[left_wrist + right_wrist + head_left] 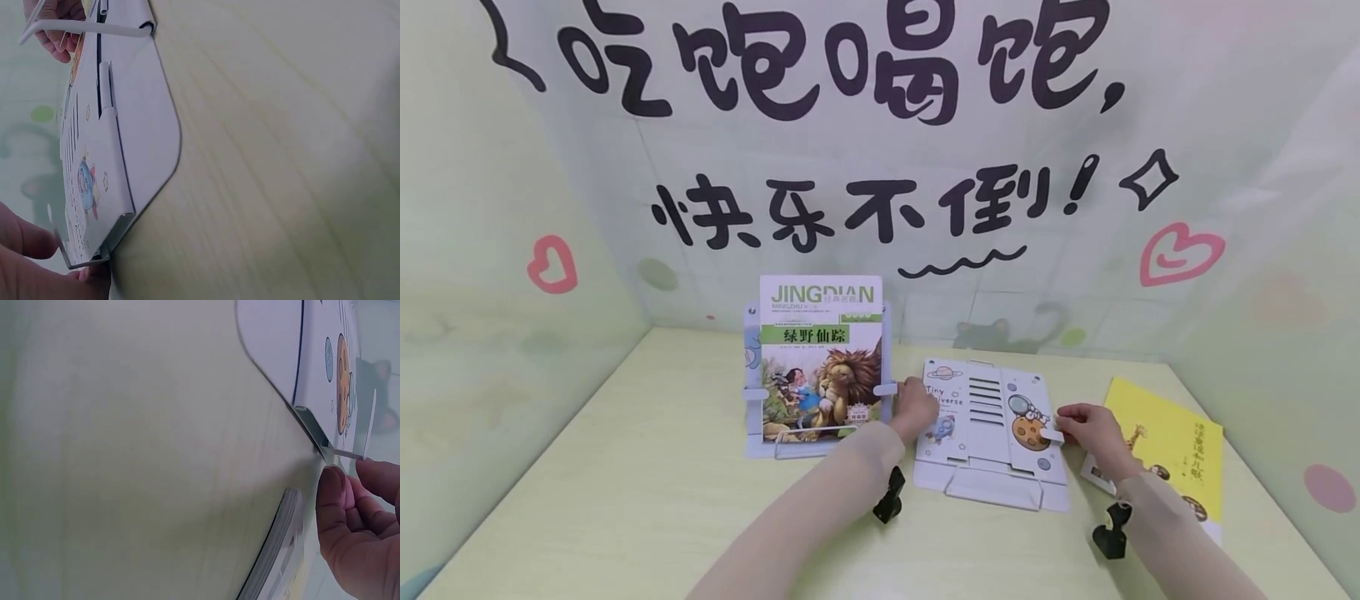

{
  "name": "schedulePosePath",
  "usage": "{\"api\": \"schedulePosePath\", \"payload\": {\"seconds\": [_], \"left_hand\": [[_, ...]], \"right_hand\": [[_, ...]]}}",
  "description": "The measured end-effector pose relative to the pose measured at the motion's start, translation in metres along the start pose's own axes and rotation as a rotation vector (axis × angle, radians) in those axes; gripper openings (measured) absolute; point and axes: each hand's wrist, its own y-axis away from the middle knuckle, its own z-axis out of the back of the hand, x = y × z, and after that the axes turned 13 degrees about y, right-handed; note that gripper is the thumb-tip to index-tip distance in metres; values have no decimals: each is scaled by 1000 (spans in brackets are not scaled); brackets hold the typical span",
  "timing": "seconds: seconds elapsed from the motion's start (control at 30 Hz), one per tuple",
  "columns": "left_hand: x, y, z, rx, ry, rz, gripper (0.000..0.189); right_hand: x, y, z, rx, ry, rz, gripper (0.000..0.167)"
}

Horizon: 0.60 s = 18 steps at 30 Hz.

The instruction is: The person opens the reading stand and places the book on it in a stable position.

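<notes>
Left hand [917,410] and right hand [1093,432] pinch a white, slotted, astronaut-printed bookstand [988,442] by its sides

On the table [610,508], one stand [754,433] is at the left, with a book [823,367] resting on its front between the side clips [756,394]. To its right, slightly nearer the person, is a second stand [987,417], with a wire rest [992,489] along its front. At the far right lies another book [1183,446]. The left hand [917,408] is between the stands, at the second stand's left edge; the right hand [1099,437] is at its right edge, beside the lying book. Behind everything is the wall [842,150].
</notes>
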Motion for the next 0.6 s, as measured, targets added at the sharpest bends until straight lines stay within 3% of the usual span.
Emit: {"api": "schedulePosePath", "payload": {"seconds": [0.1,0.4,0.6], "left_hand": [[2,-1,0,9,20,31,21],[6,-5,-1,31,82,45,15],[6,-5,-3,24,134,82,31]], "right_hand": [[0,-2,-2,15,-3,-12,34],[-4,-9,-7,31,4,-38,32],[-4,-10,-7,40,-25,-45,36]]}}
